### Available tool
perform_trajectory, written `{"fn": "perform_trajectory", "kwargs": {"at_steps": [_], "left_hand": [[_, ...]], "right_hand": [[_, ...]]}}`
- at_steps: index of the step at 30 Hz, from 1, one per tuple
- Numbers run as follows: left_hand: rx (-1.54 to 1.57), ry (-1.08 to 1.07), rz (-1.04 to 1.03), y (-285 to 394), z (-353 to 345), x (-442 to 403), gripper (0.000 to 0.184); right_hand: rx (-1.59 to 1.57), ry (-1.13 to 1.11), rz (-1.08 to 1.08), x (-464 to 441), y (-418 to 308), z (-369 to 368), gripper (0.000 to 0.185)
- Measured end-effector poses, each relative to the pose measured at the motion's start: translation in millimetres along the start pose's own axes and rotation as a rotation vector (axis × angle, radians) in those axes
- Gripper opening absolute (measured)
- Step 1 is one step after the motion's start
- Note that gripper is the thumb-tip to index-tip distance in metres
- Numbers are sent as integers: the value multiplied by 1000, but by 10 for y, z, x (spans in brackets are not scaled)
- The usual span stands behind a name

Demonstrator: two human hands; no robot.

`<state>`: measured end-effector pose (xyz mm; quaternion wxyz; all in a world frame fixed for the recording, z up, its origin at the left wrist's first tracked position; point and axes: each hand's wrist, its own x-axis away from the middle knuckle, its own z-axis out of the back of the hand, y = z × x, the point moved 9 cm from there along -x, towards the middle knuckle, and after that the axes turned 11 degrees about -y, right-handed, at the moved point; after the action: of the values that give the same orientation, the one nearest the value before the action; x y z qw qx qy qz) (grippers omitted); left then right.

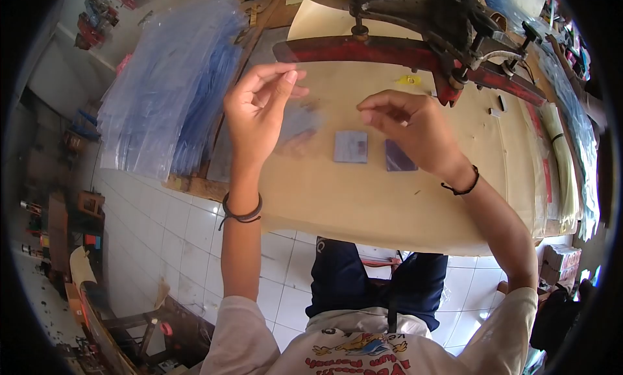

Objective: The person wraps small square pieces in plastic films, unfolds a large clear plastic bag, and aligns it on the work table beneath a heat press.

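Observation:
My left hand [259,105] is raised over the table's left side, its thumb and index finger pinched together. A hazy, see-through plastic sheet [300,123] with faint reflections shows beside it, apparently in that pinch; its outline is hard to make out. My right hand [415,128] hovers right of centre, fingers curled and thumb near the index tip. Whatever lies between those fingertips is too small or clear to name. Below and between the hands, a small bluish square stack [350,146] rests on the tan surface. A darker purple-blue square [400,155] is partly covered by my right hand.
A large pile of clear bluish plastic sheets [172,83] lies at the left edge. Across the back runs a heavy machine with a red bar [389,50]. A yellow item [409,80] lies under it. Plastic strips [563,161] line the right edge of the tan-covered table [324,209].

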<state>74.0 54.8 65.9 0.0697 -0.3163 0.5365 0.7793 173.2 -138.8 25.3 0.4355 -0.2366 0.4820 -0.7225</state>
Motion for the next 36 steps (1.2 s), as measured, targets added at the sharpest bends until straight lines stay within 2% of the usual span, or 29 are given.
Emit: {"fn": "perform_trajectory", "kwargs": {"at_steps": [2, 8, 11, 17, 26, 29, 35, 36], "left_hand": [[-76, -14, 8, 11, -27, 8, 13], [-185, -28, -16, 46, -92, 11, 12], [-202, -33, -39, 61, -99, 10, 13], [-224, -65, -37, 64, -122, 11, 13], [-306, -102, -55, 81, -161, 21, 12], [-323, -73, -73, 57, -142, 22, 10], [-368, -101, -39, 71, -141, 41, 13], [-377, -97, -49, 75, -145, 43, 13]], "right_hand": [[86, -46, -18, -14, -47, -89, 18], [139, -125, 124, -155, -57, -202, 15], [179, -141, 235, -192, -55, -270, 15], [263, -99, 315, -216, -103, -293, 16], [440, -27, 275, -160, -172, -301, 19], [492, -64, 348, -62, -267, -259, 30], [573, -182, 295, 101, -275, -295, 59], [564, -196, 282, 93, -267, -312, 59]]}}
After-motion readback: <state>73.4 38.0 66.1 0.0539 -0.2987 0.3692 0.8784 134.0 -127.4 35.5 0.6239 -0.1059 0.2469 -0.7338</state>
